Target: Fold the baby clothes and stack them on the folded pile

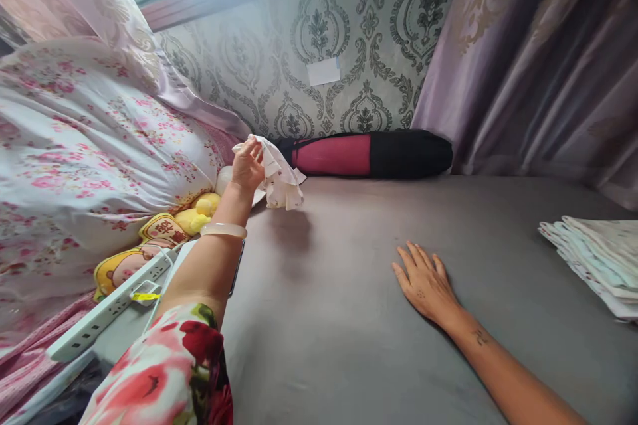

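My left hand (248,163) is stretched out toward the far side of the grey sheet (339,319). Its fingers are closed on a white cloth (282,176) with small printed marks, which hangs in folds above the sheet and casts a shadow. What kind of cloth it is, I cannot tell. Flat on the sheet rests my right hand (423,282), fingers spread, holding nothing. A stack of folded cloths (593,259), pale with light prints, lies at the right edge.
Along the wall lies a long black and red bag (333,155). At left are a floral cover (100,139), yellow plush toys (199,212) and a white power strip (109,305) with a plugged-in charger (146,292). Purple curtains (478,66) hang at the right.
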`<state>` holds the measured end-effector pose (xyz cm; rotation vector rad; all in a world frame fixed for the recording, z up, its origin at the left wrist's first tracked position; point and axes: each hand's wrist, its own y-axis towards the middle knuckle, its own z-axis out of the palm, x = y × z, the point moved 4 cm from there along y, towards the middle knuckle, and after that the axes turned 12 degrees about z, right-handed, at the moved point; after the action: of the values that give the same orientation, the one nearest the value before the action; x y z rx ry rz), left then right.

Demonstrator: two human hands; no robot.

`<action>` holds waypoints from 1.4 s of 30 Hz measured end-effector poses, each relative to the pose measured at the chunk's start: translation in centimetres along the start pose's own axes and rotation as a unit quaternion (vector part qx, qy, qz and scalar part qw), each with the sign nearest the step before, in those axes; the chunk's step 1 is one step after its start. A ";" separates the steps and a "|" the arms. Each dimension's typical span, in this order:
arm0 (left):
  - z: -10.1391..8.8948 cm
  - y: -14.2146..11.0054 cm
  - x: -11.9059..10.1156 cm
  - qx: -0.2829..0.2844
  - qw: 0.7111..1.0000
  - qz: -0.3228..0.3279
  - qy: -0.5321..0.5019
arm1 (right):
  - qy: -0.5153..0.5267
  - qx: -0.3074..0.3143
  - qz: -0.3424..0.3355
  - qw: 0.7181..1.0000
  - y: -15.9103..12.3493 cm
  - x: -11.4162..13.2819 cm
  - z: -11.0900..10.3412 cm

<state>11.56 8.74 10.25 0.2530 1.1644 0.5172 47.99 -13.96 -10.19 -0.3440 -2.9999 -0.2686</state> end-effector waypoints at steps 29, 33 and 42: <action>14.0 -28.9 10.2 0.318 0.942 -0.023 0.106 | 0.530 0.035 0.047 0.846 0.5 -0.6 -1.9; 11.7 -27.6 10.7 0.266 0.944 0.022 0.195 | 0.599 0.008 0.124 0.791 1.3 -2.3 -1.7; 7.8 -24.2 12.1 0.149 0.911 0.085 0.376 | 0.674 0.099 0.226 0.696 1.1 -2.9 -2.8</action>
<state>28.49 -5.22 -7.36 0.4420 1.9954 0.6102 51.29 -14.09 -7.60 -0.5221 -1.3932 -0.0609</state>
